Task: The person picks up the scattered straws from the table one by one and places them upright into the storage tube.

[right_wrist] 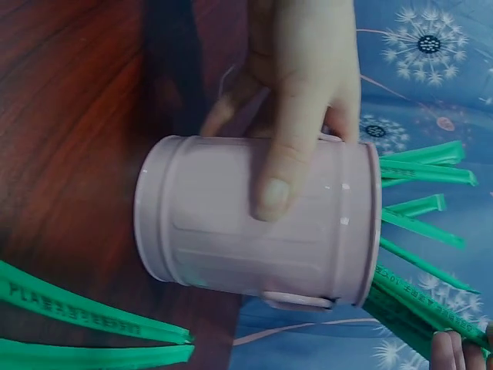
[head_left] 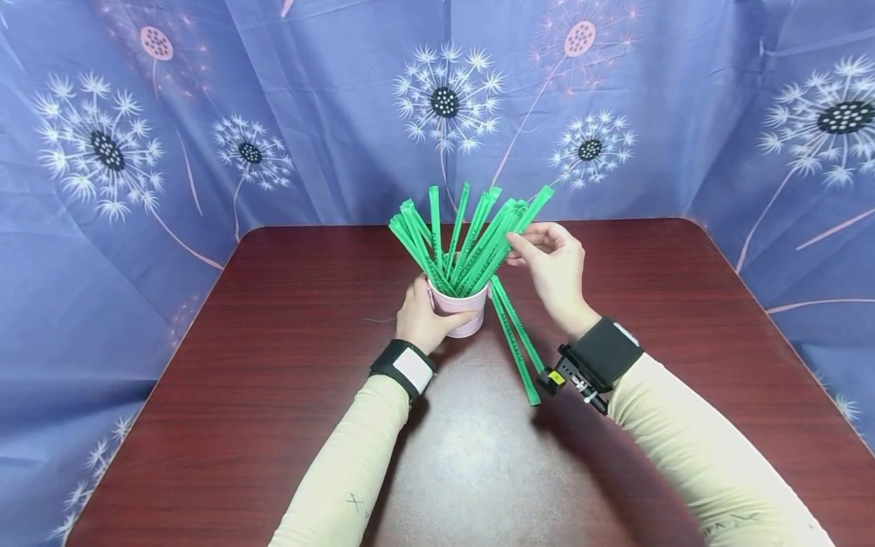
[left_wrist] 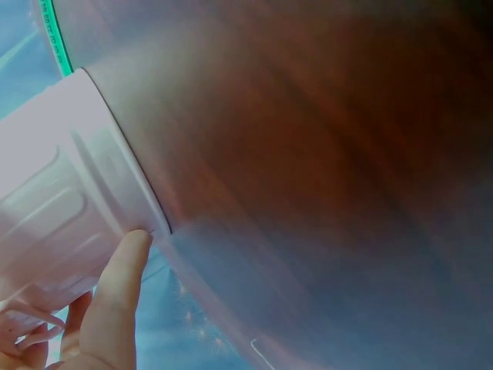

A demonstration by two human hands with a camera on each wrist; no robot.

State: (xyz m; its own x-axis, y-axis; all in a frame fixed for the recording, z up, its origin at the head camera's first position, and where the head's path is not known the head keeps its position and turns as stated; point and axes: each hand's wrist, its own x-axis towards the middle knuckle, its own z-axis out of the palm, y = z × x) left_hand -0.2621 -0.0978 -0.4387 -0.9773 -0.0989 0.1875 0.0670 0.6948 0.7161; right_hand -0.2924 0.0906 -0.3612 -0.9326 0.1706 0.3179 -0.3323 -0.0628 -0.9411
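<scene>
A small pink metal-looking pail [head_left: 465,323] stands on the table, packed with several green paper-wrapped straws [head_left: 437,243] that fan out above its rim. My left hand [head_left: 418,315] grips the pail from the left, thumb across its front; the right wrist view shows that thumb lying along the pail's side [right_wrist: 223,208]. At the right of the bunch, my right hand [head_left: 557,266] pinches a green wrapped straw [head_left: 538,207] between thumb and fingers, its lower end among the others in the pail. Only fingertips [right_wrist: 454,351] of this hand appear in the right wrist view.
Two more green wrapped straws [head_left: 516,342] lie on the dark red wooden table [head_left: 294,365], just right of the pail and beneath my right wrist. A blue curtain [head_left: 328,99] with dandelion prints hangs around the table's back and sides.
</scene>
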